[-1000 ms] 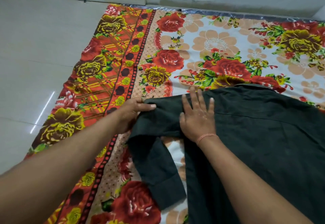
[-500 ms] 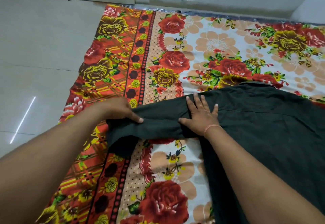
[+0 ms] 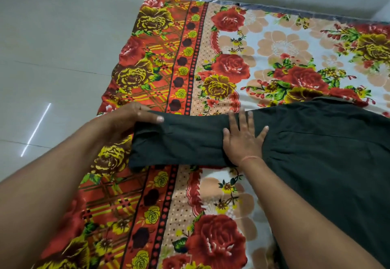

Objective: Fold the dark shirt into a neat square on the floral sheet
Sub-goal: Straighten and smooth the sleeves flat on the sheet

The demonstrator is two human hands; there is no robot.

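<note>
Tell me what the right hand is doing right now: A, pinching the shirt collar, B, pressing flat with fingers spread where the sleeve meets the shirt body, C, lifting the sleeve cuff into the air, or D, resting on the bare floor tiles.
B: the right hand lies palm down, fingers spread, on the dark shirt at the base of the sleeve, while the left hand holds the sleeve's outer end.

The dark shirt [image 3: 316,152] lies flat at the right of the frame, its body reaching the lower right edge and its collar toward the top. One sleeve [image 3: 179,142] stretches straight out to the left across the middle. Under it lies the floral sheet [image 3: 211,237], spread flat, red-bordered at left, white with roses elsewhere.
</note>
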